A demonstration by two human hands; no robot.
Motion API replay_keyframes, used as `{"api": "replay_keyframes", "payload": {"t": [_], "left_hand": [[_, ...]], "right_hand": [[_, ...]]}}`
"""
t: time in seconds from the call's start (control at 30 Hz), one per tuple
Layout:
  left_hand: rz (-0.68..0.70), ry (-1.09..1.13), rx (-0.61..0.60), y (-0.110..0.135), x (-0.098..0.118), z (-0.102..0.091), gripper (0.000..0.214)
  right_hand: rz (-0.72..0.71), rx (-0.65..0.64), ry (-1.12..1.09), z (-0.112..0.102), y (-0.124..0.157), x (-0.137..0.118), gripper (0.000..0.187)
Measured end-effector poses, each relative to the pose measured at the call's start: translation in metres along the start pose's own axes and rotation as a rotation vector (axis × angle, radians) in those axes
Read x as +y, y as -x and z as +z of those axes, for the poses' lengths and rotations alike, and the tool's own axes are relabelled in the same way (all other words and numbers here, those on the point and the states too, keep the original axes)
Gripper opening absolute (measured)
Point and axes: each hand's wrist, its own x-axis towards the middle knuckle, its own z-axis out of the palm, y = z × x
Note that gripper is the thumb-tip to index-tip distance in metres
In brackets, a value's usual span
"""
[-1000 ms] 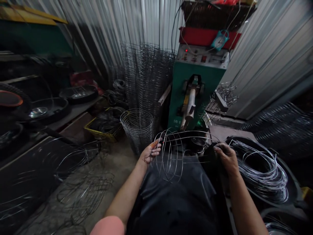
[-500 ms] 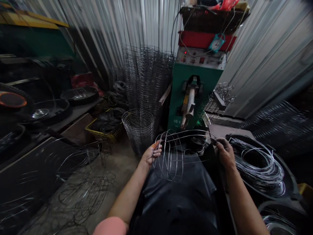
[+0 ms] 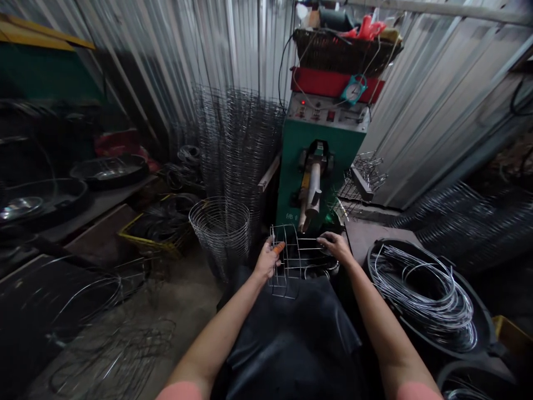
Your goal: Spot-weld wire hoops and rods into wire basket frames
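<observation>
My left hand (image 3: 268,260) is closed around one side of a wire frame (image 3: 295,259), made of thin bent hoops joined by straight wires. An orange covering shows on one of its fingers. My right hand (image 3: 336,246) pinches the right end of a straight wire that runs across to the frame. The frame is held over my lap, where a black apron (image 3: 291,339) lies. Just beyond it, the metal arm (image 3: 312,194) of a green machine (image 3: 291,166) points down toward the frame.
Left of the machine stand tall stacks of wire baskets (image 3: 237,150), with a round wire basket (image 3: 219,222) in front. A black tub (image 3: 478,300) at right holds coiled wire (image 3: 441,305). Loose wire hoops (image 3: 112,355) lie on the floor at left. A yellow crate (image 3: 137,238) stands behind.
The wire frame has been turned, so its hoops now look squarer and narrower. My right hand has moved left, closer to my left hand. The head view has shifted slightly.
</observation>
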Motion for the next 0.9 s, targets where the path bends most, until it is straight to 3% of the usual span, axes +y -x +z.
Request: {"api": "replay_keyframes", "payload": {"t": [0.2,0.5,0.77,0.9], "left_hand": [[0.002,-0.016,0.051,-0.018,-0.004,0.016,0.067],[0.006,-0.026,0.071,-0.031,-0.002,0.028,0.057],[-0.058,-0.061,0.028,-0.034,0.001,0.029,0.047],[-0.054,-0.058,0.014,-0.035,-0.002,0.025,0.055]], "right_hand": [[0.129,-0.015,-0.139,-0.003,-0.018,0.023,0.039],[0.168,-0.014,-0.176,-0.001,-0.034,0.037,0.037],[0.166,-0.032,-0.16,-0.008,-0.036,0.035,0.04],[0.16,-0.02,-0.152,-0.006,-0.029,0.029,0.042]]}}
